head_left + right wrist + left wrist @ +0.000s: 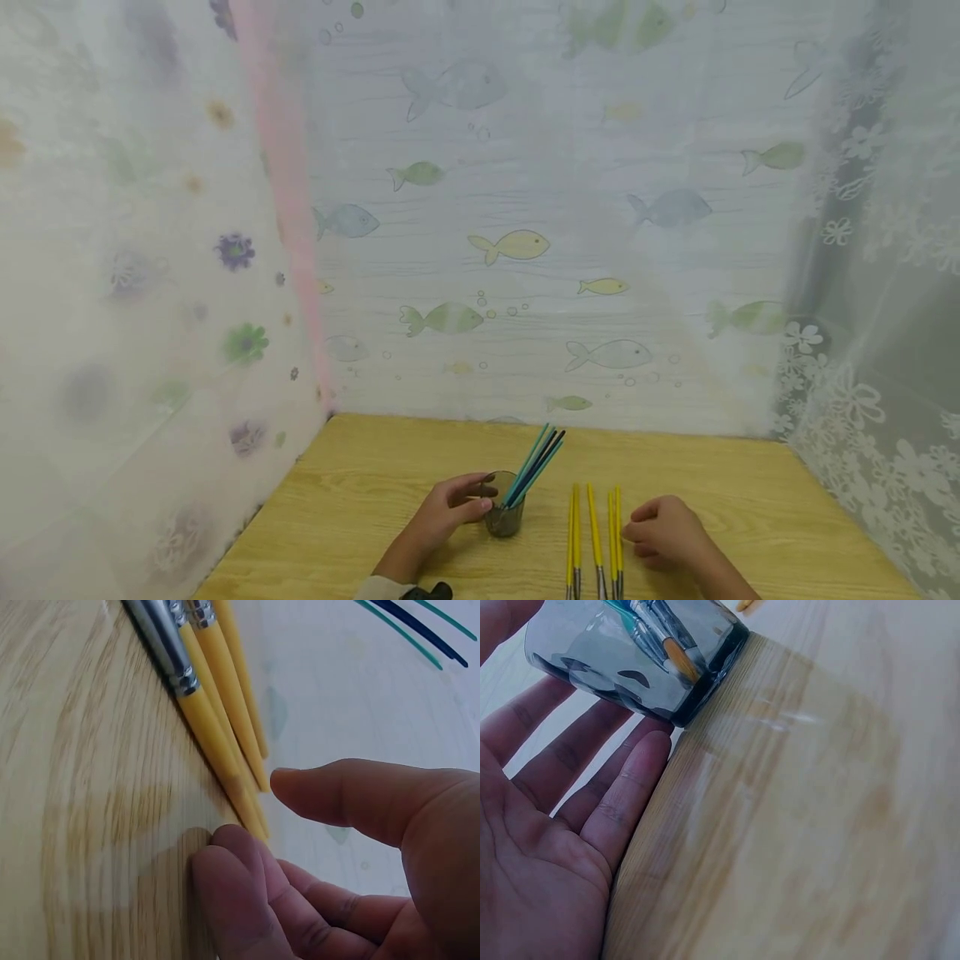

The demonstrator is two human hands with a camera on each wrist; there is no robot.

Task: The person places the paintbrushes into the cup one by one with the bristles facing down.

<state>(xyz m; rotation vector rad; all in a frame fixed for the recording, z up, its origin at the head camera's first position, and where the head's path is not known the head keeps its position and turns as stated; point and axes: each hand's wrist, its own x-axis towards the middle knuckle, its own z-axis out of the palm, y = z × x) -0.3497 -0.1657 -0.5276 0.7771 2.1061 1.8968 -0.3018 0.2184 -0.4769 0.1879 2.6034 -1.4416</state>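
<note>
Lower centre: left hand, fingers loose, steadies glass; right hand (curled, empty) nears yellow brushes. Next: pinch one.

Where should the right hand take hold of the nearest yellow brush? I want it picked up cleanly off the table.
Pinch the rightmost yellow brush on its bare yellow handle, short of the metal ferrule, coming from above and the right, where the right hand already rests. It lies flat, close beside the other yellow brushes, so only its top and right side are free for the fingers.
</note>
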